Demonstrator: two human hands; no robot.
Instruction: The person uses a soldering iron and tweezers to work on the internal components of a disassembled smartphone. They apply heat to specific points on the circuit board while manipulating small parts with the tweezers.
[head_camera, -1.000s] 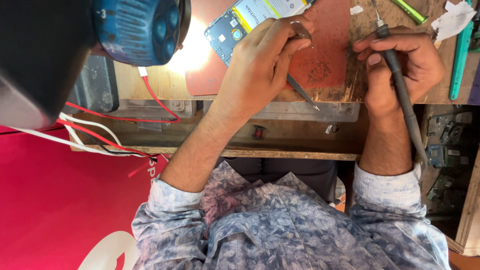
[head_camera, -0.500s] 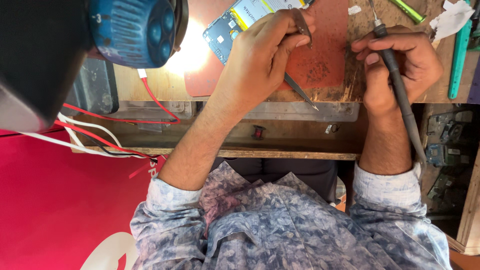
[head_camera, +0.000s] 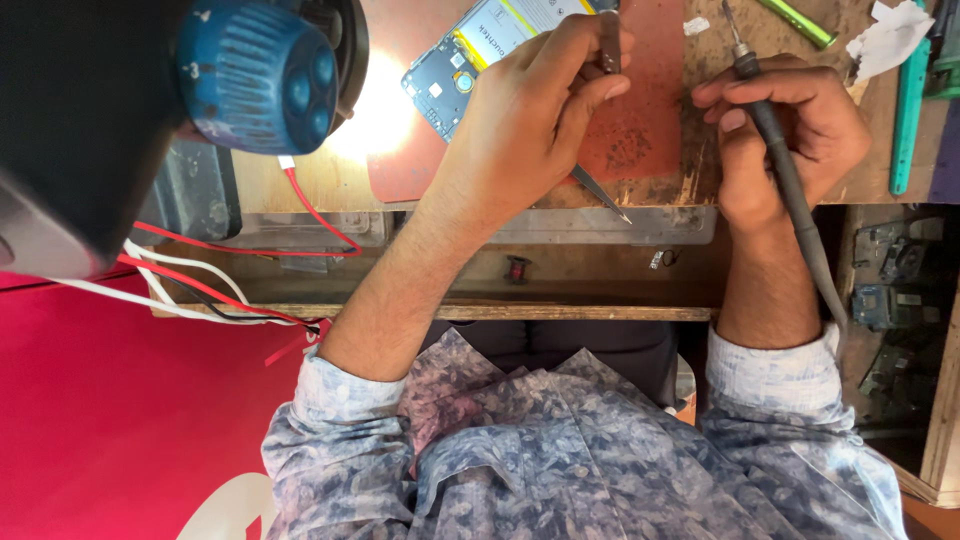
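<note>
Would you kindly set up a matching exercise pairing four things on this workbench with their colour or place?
Things:
1. soldering iron
2. tweezers
3. opened phone
4. work mat

Descriptions:
A. reddish-brown, spread flat on the bench
B. gripped in the right hand
C. lying on the mat, yellow-labelled battery exposed
D. pinched in the left hand

Pairs: 1-B, 2-D, 3-C, 4-A
</note>
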